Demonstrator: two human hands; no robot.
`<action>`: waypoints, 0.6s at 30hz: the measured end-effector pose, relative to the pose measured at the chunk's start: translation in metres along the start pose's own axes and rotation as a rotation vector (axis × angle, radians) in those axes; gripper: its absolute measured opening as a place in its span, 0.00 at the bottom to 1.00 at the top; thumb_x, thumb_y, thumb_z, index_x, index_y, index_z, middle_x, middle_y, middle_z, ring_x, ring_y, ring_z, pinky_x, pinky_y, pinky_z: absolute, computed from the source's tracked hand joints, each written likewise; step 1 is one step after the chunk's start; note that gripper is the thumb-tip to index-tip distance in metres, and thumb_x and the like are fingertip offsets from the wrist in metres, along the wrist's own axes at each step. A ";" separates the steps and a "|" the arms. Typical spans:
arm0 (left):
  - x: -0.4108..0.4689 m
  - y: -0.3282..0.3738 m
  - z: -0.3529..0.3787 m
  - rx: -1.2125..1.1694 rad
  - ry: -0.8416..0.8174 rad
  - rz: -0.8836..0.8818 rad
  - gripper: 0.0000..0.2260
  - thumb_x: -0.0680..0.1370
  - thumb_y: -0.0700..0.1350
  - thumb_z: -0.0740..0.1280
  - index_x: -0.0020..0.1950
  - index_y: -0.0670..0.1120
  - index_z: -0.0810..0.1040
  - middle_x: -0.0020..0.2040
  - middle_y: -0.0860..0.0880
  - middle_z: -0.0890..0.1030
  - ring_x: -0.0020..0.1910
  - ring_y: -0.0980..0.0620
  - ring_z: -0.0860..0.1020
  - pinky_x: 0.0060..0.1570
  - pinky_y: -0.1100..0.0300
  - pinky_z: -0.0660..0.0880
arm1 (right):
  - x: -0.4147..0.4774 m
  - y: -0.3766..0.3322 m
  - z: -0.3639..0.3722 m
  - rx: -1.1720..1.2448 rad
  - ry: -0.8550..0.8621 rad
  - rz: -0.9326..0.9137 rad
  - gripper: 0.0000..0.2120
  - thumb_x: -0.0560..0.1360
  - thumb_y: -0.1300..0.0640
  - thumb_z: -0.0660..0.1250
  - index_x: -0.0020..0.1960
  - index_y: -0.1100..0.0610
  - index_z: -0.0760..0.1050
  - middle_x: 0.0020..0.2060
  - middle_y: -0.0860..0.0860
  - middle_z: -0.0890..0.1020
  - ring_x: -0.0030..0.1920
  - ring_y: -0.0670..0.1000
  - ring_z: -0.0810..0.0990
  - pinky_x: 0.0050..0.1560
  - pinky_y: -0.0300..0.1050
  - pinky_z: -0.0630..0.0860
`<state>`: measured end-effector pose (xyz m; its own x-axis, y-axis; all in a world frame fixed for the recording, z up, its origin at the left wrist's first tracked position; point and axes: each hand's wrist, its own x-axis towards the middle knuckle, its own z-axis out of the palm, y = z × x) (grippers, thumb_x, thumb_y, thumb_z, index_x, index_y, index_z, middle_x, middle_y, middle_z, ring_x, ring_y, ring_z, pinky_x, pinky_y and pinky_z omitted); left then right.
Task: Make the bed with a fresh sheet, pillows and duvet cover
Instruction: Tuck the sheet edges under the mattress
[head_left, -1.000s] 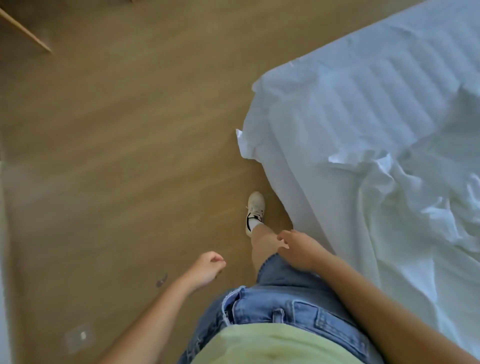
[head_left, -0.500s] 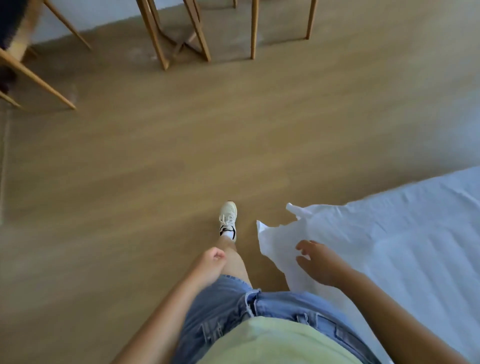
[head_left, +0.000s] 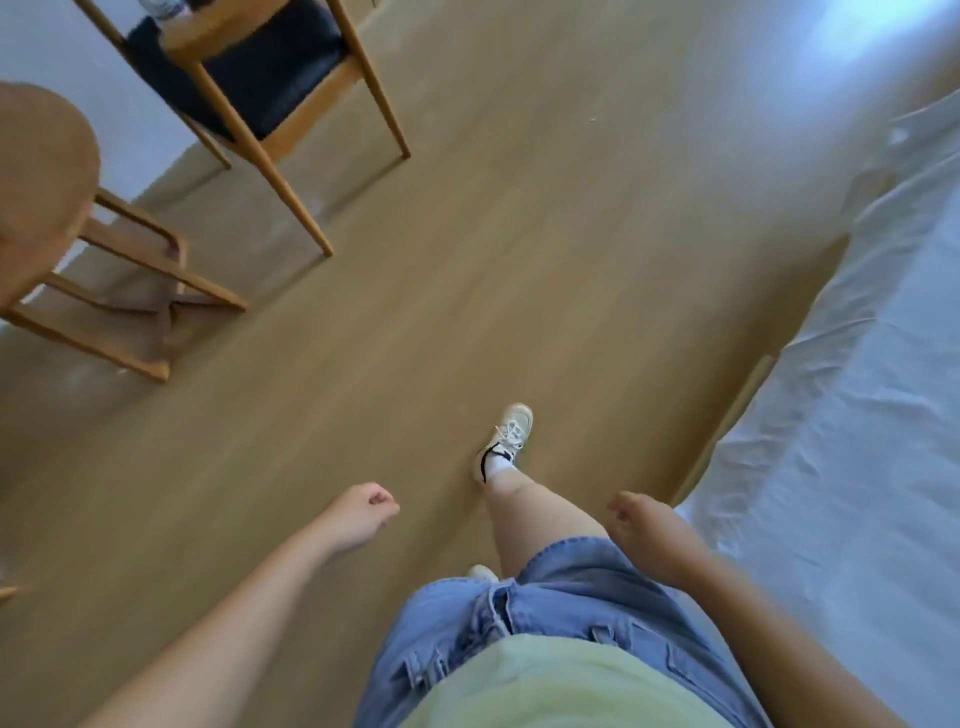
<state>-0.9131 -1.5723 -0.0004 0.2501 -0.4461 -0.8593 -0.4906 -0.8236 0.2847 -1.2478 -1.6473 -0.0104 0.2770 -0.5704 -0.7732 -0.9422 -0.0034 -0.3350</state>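
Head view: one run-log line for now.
phase: mid-step beside bed | left hand: empty | right hand: empty | sheet: wrinkled, on bed

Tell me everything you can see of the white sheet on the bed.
The sheet is thin white fabric, creased and rumpled. It is spread along the right of the view and draped down toward the floor. A strip of the bed's wooden frame shows under its edge. The right hand hangs close by without gripping it.

Cloth against wood
I see the sheet (head_left: 857, 415) as wrinkled matt white cloth, the floor (head_left: 519, 234) as smooth wood-look with a soft sheen, the chair (head_left: 260, 78) and stool (head_left: 41, 156) frames as light wood.
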 end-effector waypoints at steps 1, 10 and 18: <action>0.016 0.026 -0.009 0.000 -0.012 0.016 0.09 0.78 0.38 0.64 0.39 0.48 0.73 0.35 0.49 0.76 0.36 0.50 0.72 0.43 0.60 0.68 | 0.015 -0.001 -0.013 0.031 0.015 0.020 0.09 0.78 0.54 0.58 0.55 0.56 0.72 0.52 0.51 0.77 0.50 0.52 0.75 0.48 0.43 0.71; 0.115 0.307 -0.062 0.279 -0.138 0.289 0.09 0.79 0.42 0.63 0.57 0.42 0.76 0.50 0.46 0.77 0.45 0.51 0.74 0.42 0.63 0.70 | 0.112 0.005 -0.188 0.324 0.141 0.164 0.15 0.78 0.55 0.58 0.62 0.57 0.73 0.54 0.52 0.79 0.51 0.51 0.77 0.51 0.44 0.73; 0.210 0.549 -0.070 0.458 -0.237 0.411 0.05 0.78 0.45 0.64 0.52 0.48 0.76 0.48 0.50 0.80 0.47 0.51 0.77 0.50 0.58 0.72 | 0.199 0.092 -0.335 0.581 0.274 0.335 0.16 0.79 0.53 0.59 0.65 0.55 0.71 0.53 0.49 0.79 0.49 0.46 0.77 0.50 0.39 0.74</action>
<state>-1.0713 -2.1424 0.0055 -0.1979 -0.5600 -0.8045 -0.8259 -0.3468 0.4445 -1.3426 -2.0365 -0.0150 -0.1378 -0.6502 -0.7472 -0.6950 0.6010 -0.3947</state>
